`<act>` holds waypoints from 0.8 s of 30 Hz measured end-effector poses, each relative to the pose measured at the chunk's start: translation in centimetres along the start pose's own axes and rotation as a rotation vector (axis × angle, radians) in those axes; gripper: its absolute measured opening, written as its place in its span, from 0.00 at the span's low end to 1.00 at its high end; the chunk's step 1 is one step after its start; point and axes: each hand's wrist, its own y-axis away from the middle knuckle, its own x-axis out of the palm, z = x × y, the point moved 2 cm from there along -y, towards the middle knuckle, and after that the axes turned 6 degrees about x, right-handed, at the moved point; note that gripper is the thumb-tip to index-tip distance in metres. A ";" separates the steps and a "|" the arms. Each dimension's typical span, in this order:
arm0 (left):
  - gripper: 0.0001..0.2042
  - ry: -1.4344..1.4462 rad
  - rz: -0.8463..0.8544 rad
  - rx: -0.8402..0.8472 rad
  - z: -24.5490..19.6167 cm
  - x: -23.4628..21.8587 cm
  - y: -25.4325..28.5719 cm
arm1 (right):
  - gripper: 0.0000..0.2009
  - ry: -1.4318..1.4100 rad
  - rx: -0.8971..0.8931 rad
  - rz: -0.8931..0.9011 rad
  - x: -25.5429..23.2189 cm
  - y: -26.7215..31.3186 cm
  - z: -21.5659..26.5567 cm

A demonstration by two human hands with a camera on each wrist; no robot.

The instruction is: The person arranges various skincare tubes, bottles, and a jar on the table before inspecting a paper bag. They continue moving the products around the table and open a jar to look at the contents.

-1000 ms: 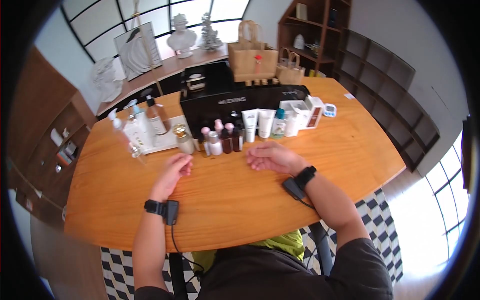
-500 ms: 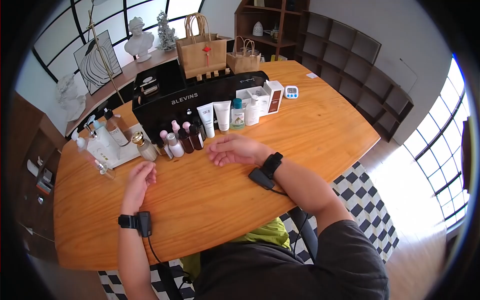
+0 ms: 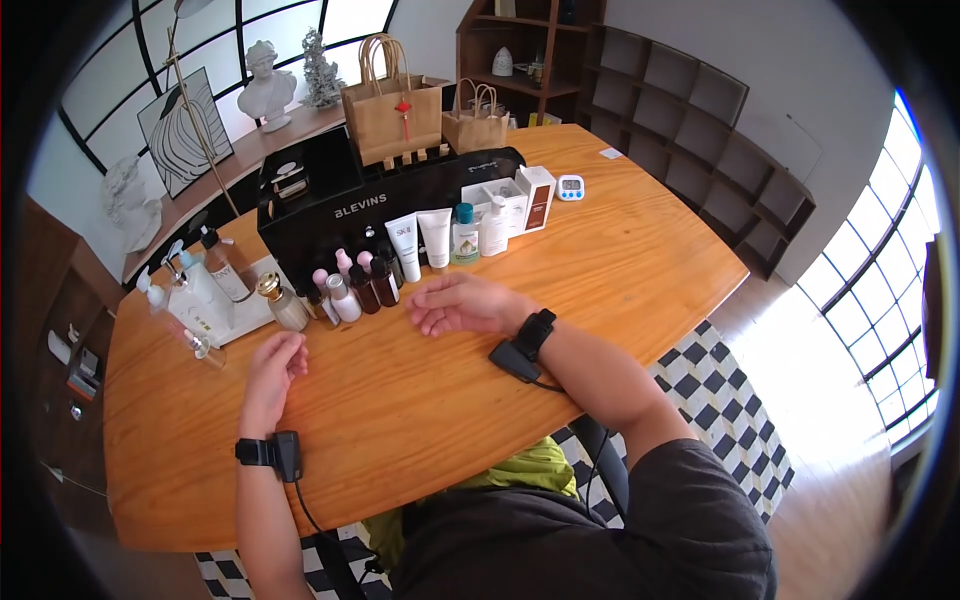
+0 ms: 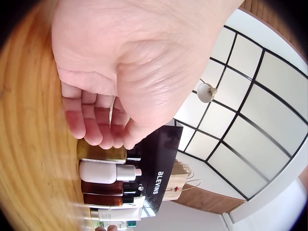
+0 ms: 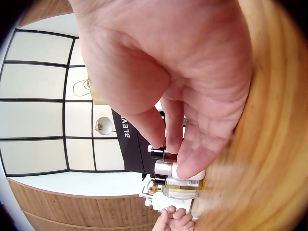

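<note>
My left hand (image 3: 273,375) rests on its side on the wooden table, fingers loosely curled and holding nothing. Just beyond it stands a cream bottle with a gold cap (image 3: 290,310). My right hand (image 3: 465,303) lies on the table to the right, also loosely curled and holding nothing. Close to its fingertips are dark brown bottles (image 3: 384,284) and a white bottle with a silver cap (image 3: 344,300). Behind them are two white tubes (image 3: 403,250), a teal-capped bottle (image 3: 465,240) and a white bottle (image 3: 494,230). In the left wrist view, an amber bottle (image 4: 101,151) shows beyond the fingers.
A long black box lettered BLEVINS (image 3: 360,190) stands behind the bottles, with paper bags (image 3: 395,125) behind it. Pump bottles (image 3: 200,300) and a small clear bottle (image 3: 208,352) are at the left. A brown-and-white carton (image 3: 537,200) and a small timer (image 3: 571,187) stand right.
The head view has swung so that the whole scene sits further left than a second ago. Both hands stay resting on the table, and the bottles have not moved.
</note>
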 end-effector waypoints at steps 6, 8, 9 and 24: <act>0.08 -0.020 0.025 0.004 0.4 -0.3 -0.3 | 0.11 0.011 0.003 0.028 -0.4 -0.4 -0.2; 0.08 -0.026 0.020 0.004 0.3 -0.3 -0.1 | 0.11 0.010 -0.002 0.059 -0.6 -0.7 -0.3; 0.08 -0.039 0.020 0.000 0.3 -0.3 -0.1 | 0.11 0.011 0.001 0.061 -0.8 -0.8 -0.5; 0.08 -0.099 0.027 -0.022 0.2 0.0 -0.2 | 0.10 0.066 0.010 0.018 0.2 -0.1 -0.2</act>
